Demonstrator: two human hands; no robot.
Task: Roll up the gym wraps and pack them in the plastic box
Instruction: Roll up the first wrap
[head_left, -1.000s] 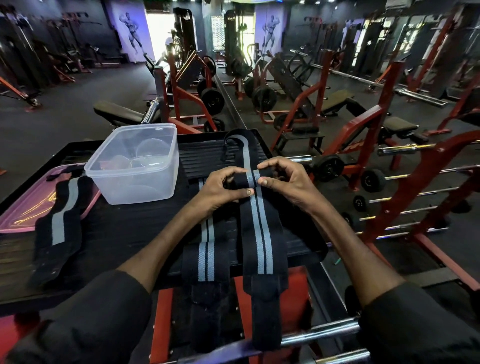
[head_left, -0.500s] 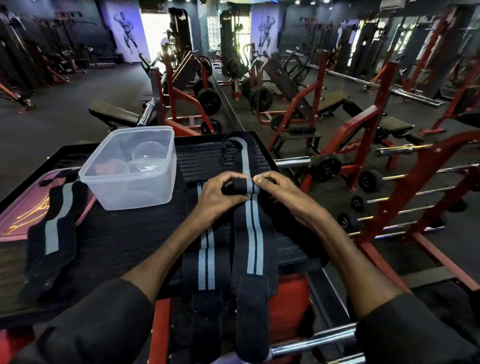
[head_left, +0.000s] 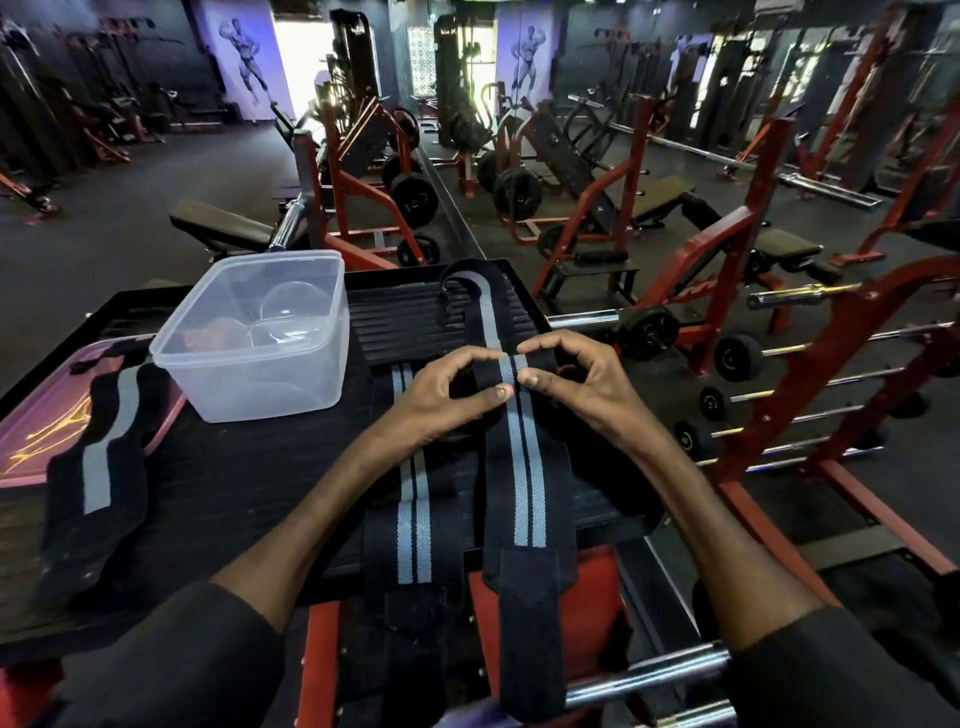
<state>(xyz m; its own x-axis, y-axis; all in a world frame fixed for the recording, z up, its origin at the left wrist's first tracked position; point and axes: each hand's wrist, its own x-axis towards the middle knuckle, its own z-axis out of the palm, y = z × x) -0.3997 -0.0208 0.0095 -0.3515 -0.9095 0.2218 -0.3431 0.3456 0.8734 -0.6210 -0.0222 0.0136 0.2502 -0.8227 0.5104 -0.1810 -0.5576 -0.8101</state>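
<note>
A black gym wrap (head_left: 522, 483) with two grey stripes lies lengthwise on the black platform, its near end hanging over the front edge. My left hand (head_left: 444, 395) and my right hand (head_left: 576, 382) pinch a small rolled fold of that wrap between thumbs and fingers, one on each side. A second striped wrap (head_left: 413, 519) lies just left of it under my left wrist. Another wrap (head_left: 475, 306) stretches toward the far edge. A fourth wrap (head_left: 98, 467) lies at the left. The clear plastic box (head_left: 257, 338) stands open at the back left.
A pink lid (head_left: 31, 436) lies under the left wrap on the black platform (head_left: 234, 478). Red frame bars and chrome barbell ends (head_left: 644, 675) sit below the front edge. Red benches, racks and weight plates fill the gym floor behind and to the right.
The roll between my fingers has advanced a little along the wrap toward me, and the wrap's hanging end has drawn up slightly. The box and other wraps stayed put.
</note>
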